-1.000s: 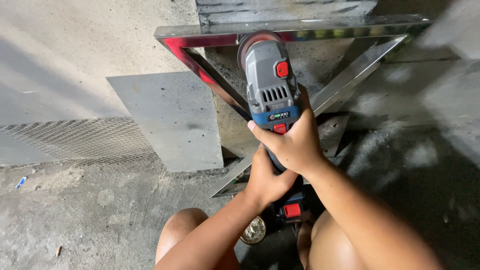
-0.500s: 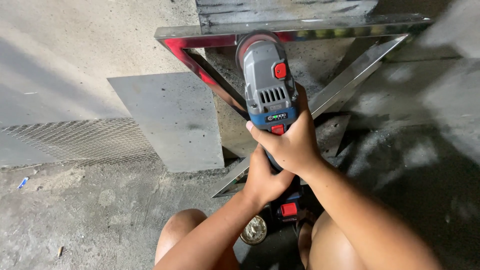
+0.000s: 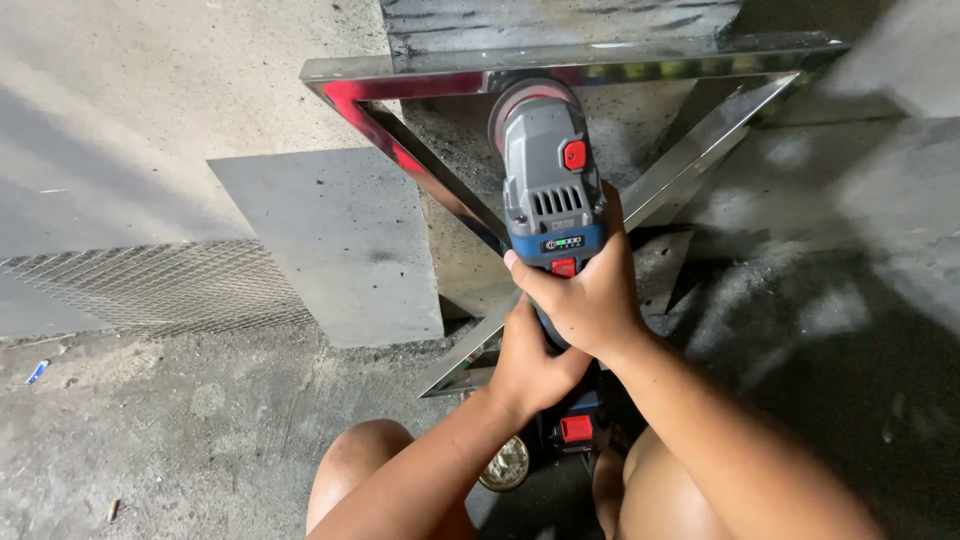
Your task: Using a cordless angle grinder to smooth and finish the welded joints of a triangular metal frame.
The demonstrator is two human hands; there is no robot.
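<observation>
Since half a second before, the grey and blue cordless angle grinder (image 3: 548, 185) had eased slightly forward, its disc nearer the polished steel frame's top bar (image 3: 560, 62). The right hand (image 3: 590, 300) clenched the grinder's body just behind the head; the left hand (image 3: 528, 362) gripped the handle below it. A grey metal sheet (image 3: 330, 240) lay left of the fingers.

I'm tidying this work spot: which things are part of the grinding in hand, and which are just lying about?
In use:
- grinder
- right hand and left hand gripping it
- shiny metal frame under its disc

Lying about:
- grey flat sheet
- mesh panel
- small blue scrap on the concrete floor
</observation>
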